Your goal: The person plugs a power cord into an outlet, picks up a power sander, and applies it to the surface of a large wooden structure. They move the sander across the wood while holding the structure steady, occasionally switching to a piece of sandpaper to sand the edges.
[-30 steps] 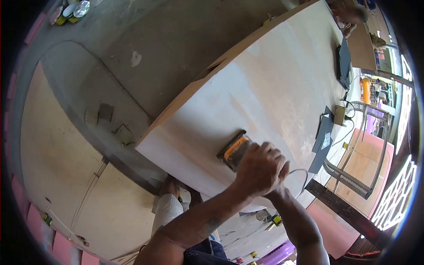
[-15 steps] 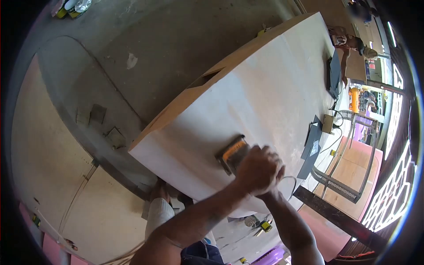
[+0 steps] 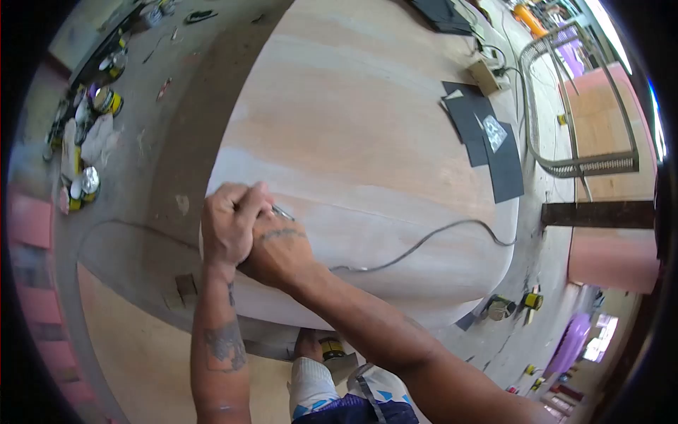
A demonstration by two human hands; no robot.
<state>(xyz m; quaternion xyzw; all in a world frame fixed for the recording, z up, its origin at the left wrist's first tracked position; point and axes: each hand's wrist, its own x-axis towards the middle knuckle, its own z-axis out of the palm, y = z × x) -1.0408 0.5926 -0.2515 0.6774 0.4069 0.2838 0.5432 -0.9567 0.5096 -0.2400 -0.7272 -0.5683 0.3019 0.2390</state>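
Pressed close together, my left hand [image 3: 227, 225] and my right hand [image 3: 277, 246] are at the left edge of a large pale panel [image 3: 367, 162]. Both are closed, fingers curled, over the power sander, whose body they almost wholly hide. A small metallic part [image 3: 283, 213] shows just beyond my right hand. A dark cord [image 3: 424, 244] runs from beside my right wrist across the panel to its right side. The panel's surface has whitish and light-brown patches.
Dark sheets [image 3: 474, 131] and a small box with wires [image 3: 489, 76] lie on the panel's far right. A metal frame [image 3: 607, 166] stands beyond. Cans [image 3: 107, 101] line the floor at left. A pale board [image 3: 141, 332] lies lower left.
The view has turned and shifted. My hands have moved with the sander to the panel's left edge, and the sander's orange-labelled body, visible before, is now hidden.
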